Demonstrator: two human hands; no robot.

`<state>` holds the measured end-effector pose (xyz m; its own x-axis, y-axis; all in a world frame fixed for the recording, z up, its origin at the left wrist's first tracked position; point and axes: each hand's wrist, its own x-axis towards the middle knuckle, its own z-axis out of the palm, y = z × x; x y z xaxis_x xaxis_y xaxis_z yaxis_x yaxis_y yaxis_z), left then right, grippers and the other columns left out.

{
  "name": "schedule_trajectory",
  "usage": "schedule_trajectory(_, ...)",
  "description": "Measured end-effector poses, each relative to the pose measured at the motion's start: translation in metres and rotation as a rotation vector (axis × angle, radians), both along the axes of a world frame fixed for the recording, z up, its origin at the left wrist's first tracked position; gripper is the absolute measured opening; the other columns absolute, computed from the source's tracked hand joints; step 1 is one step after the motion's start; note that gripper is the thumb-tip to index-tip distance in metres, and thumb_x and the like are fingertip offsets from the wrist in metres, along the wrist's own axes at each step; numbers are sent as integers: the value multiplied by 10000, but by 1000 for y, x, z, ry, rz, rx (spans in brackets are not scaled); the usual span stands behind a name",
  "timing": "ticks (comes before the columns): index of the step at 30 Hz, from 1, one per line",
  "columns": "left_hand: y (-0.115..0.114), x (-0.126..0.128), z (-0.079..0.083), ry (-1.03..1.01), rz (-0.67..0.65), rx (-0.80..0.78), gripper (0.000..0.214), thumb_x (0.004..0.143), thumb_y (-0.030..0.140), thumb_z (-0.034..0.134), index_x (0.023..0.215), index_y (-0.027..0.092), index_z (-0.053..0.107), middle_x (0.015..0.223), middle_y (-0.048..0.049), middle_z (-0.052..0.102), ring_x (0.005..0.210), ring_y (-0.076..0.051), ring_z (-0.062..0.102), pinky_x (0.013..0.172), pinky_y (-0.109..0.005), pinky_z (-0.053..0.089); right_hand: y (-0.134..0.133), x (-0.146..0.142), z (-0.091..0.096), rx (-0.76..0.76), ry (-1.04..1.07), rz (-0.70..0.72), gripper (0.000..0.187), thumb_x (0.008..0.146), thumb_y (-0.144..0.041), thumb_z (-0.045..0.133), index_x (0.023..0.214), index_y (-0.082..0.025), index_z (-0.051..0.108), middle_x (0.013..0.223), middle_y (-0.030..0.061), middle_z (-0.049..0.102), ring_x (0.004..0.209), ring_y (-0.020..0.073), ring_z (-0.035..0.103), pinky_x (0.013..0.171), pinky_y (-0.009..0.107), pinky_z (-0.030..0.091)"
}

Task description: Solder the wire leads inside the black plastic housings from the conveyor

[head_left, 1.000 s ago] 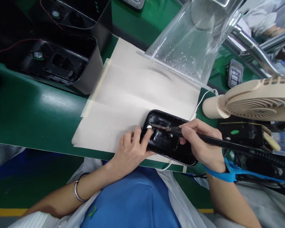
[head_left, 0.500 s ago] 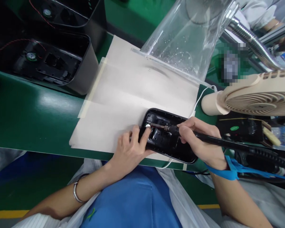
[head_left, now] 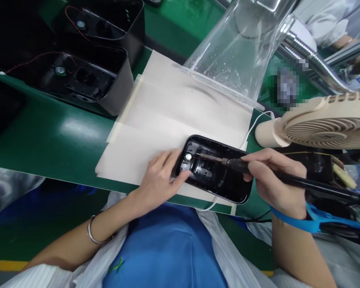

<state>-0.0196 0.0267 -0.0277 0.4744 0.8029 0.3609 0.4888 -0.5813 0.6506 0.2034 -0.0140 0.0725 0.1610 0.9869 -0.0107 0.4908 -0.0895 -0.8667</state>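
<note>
A black plastic housing [head_left: 225, 188] lies open side up on a sheet of pale paper [head_left: 168, 116] at the near edge of the green belt. Inside it sit a small round silver part [head_left: 188, 157] and a thin red wire. My left hand [head_left: 159, 176] grips the housing's left end, thumb at the near rim and fingers laid along the far rim. My right hand [head_left: 273, 176] is closed round a black soldering iron [head_left: 303, 182]; its metal tip points left and reaches almost to the silver part.
Two more open black housings [head_left: 87, 76] stand on the belt at far left. A clear plastic hood [head_left: 243, 44] with a metal hose rises behind the paper. A beige fan [head_left: 321, 124] and a black iron stand [head_left: 315, 164] are at right.
My left index finger has come off the silver part, and the hand now holds the housing's end. The iron tip has drawn slightly back to the right.
</note>
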Motion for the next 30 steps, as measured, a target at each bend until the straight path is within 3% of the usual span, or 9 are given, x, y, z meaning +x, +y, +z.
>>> schedule_trajectory(2, 5, 1, 1, -5, 9, -47, 327, 909, 210, 429, 1204, 98, 516, 978, -83, 633, 877, -171, 593, 803, -304, 493, 6, -6, 3, -52, -95, 66, 111, 819, -203, 579, 737, -210, 654, 519, -27, 571, 464, 110, 509, 438, 238, 381)
schedule_trajectory(5, 9, 2, 3, 11, -12, -74, 340, 874, 130, 391, 1182, 105, 532, 940, -63, 637, 822, -154, 592, 774, -295, 498, 16, -14, 5, -98, -210, 125, 144, 792, -221, 559, 666, -203, 628, 485, -30, 553, 426, 99, 472, 392, 225, 332)
schedule_trajectory(14, 11, 0, 3, 11, -43, -54, 345, 873, 110, 384, 1180, 68, 535, 964, -76, 640, 836, -148, 602, 771, -286, 500, 24, -12, -7, -38, -238, 216, 145, 802, -246, 562, 680, -217, 634, 473, -40, 551, 423, 95, 485, 390, 208, 350)
schedule_trajectory(30, 12, 0, 0, -24, -41, -1, 342, 859, 80, 425, 1185, 64, 527, 983, -88, 643, 862, -155, 608, 788, -290, 511, 20, -12, -3, -255, -177, 163, 187, 834, -244, 518, 656, -212, 561, 516, -30, 572, 493, 110, 522, 464, 220, 400)
